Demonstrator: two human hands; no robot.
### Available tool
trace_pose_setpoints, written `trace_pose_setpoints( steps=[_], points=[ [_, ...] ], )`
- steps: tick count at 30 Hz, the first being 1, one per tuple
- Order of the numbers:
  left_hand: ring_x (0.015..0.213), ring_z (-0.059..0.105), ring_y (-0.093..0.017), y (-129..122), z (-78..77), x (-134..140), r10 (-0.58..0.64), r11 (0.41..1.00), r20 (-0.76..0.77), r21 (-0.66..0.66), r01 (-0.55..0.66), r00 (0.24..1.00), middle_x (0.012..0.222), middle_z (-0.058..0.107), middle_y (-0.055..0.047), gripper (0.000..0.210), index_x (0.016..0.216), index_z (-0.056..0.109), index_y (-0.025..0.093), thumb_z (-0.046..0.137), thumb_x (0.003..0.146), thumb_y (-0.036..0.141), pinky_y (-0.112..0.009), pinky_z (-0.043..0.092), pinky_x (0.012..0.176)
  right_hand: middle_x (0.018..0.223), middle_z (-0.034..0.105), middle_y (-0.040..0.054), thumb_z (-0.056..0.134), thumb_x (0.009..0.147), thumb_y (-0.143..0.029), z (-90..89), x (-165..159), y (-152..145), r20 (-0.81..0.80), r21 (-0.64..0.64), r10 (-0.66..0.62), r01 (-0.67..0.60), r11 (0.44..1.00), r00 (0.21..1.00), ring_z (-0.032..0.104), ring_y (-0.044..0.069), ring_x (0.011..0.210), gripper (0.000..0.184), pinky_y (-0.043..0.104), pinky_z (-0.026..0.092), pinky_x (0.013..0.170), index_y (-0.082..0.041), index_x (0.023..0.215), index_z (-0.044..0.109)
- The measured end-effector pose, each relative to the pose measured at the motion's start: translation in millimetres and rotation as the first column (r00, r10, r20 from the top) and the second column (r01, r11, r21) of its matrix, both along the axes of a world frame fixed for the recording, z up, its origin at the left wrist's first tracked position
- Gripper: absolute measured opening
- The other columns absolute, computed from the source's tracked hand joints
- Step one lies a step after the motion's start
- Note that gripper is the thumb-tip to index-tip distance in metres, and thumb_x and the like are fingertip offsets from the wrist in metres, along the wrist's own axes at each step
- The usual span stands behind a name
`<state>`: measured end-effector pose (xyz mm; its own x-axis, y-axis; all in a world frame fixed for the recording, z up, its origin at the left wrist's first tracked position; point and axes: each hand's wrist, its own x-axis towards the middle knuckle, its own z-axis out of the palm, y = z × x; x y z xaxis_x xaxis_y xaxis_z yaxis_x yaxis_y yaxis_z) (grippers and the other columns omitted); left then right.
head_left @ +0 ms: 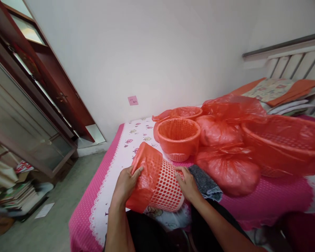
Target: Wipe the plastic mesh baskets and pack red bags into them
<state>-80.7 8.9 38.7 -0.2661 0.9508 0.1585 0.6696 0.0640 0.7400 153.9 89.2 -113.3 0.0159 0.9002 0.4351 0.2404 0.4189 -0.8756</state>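
A small plastic basket (168,185) with a pale perforated wall lies tilted on its side above my lap, its mouth toward the left. A red plastic bag (147,175) lines it and is folded down over the rim end. My left hand (128,182) grips the bag-covered rim, thumb on the outside and the other fingers hidden. My right hand (186,183) is closed on the basket's base end. Just beyond stands an upright basket (178,140) lined with red plastic. A dark grey cloth (203,180) lies right of my right hand.
Filled red bags (228,171) and a large lined basket (283,157) sit on the bed's right side. Another lined basket (186,112) stands by the wall. Folded bedding (280,92) is stacked at the far right. A wooden door (60,91) is left, with papers (18,197) below.
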Motion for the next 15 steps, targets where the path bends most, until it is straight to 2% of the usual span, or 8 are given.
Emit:
trace_pose_setpoints(
  steps=[4, 7, 11, 15],
  points=[
    [0.052, 0.038, -0.016, -5.0, 6.4, 20.5, 0.02, 0.999, -0.193, 0.05, -0.01, 0.981, 0.052, 0.044, 0.001, 0.049, 0.057, 0.036, 0.025, 0.051, 0.089, 0.058, -0.03, 0.023, 0.057, 0.101, 0.076, 0.0107, 0.057, 0.089, -0.045, -3.7, 8.2, 3.6, -0.021, -0.05, 0.011, -0.012, 0.999, 1.0, 0.07, 0.03, 0.1, 0.028, 0.047, 0.054, 0.094, -0.022, 0.099, 0.07],
    [0.056, 0.051, -0.02, -8.9, 12.7, 41.3, -0.005, 0.998, -0.371, 0.053, 0.026, 0.929, 0.057, 0.057, -0.003, 0.043, 0.062, 0.048, 0.023, 0.05, 0.096, 0.049, -0.032, 0.025, 0.061, 0.106, 0.078, 0.0111, 0.056, 0.09, -0.046, -9.9, 4.7, 2.9, -0.059, -0.094, 0.044, -0.049, 0.994, 0.997, 0.073, 0.03, 0.101, 0.031, 0.046, 0.057, 0.093, -0.023, 0.103, 0.072],
    [0.075, 0.069, -0.026, -9.9, 10.1, 67.0, -0.136, 0.99, -0.582, -0.096, 0.099, 0.802, 0.078, 0.074, -0.011, 0.032, 0.078, 0.066, 0.022, 0.048, 0.102, 0.034, -0.034, 0.031, 0.066, 0.106, 0.081, 0.0116, 0.057, 0.084, -0.051, -23.7, -4.4, 1.7, -0.118, -0.152, 0.094, -0.112, 0.982, 0.989, 0.077, 0.032, 0.099, 0.037, 0.049, 0.06, 0.089, -0.024, 0.101, 0.075],
    [0.089, 0.074, -0.031, -12.9, -1.4, 91.1, -0.298, 0.949, -0.599, -0.272, 0.162, 0.743, 0.094, 0.078, -0.015, 0.029, 0.095, 0.075, 0.019, 0.051, 0.102, 0.033, -0.036, 0.043, 0.074, 0.093, 0.082, 0.0128, 0.062, 0.076, -0.061, -36.2, 9.3, 10.8, -0.158, -0.224, 0.073, -0.108, 0.969, 0.985, 0.077, 0.036, 0.092, 0.042, 0.054, 0.06, 0.087, -0.024, 0.088, 0.077]
  ],
)
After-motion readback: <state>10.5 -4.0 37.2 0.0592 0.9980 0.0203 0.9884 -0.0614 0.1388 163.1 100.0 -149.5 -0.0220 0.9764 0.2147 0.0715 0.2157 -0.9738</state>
